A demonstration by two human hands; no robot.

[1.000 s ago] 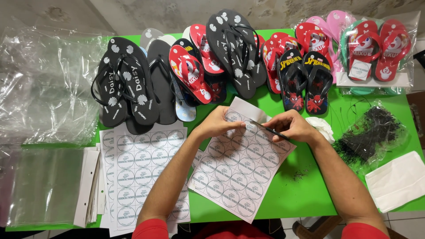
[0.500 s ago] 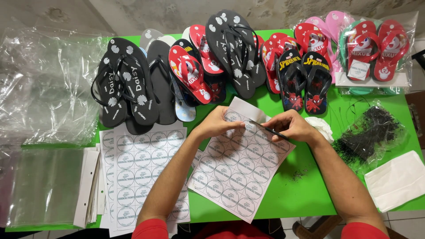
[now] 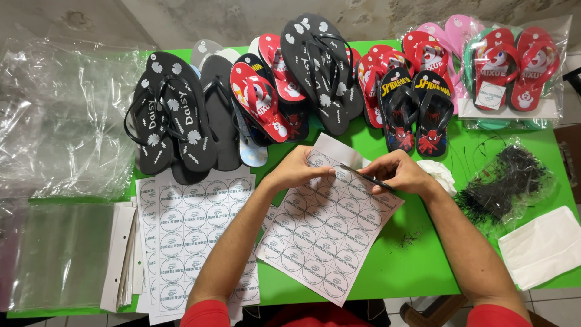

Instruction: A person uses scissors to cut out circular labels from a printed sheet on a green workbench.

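A green table [image 3: 423, 266] is bearing rows of flip-flops [image 3: 315, 72] along its far edge, clear plastic bags [image 3: 66, 121] at the left and a stack of sticker sheets [image 3: 200, 230] near the front. One tilted sticker sheet [image 3: 327, 236] is lying at centre, under both hands. The step in hand appears to be lifting a round sticker off this sheet. The left hand [image 3: 299, 169] is pressing down on the sheet's upper part, fingers curled together. The right hand [image 3: 399, 172] is pinching thin dark tweezers [image 3: 366, 177], their tip pointing at a sticker near the left fingertips. The next move is likely calling for a fine, shallow lift under the sticker's edge.
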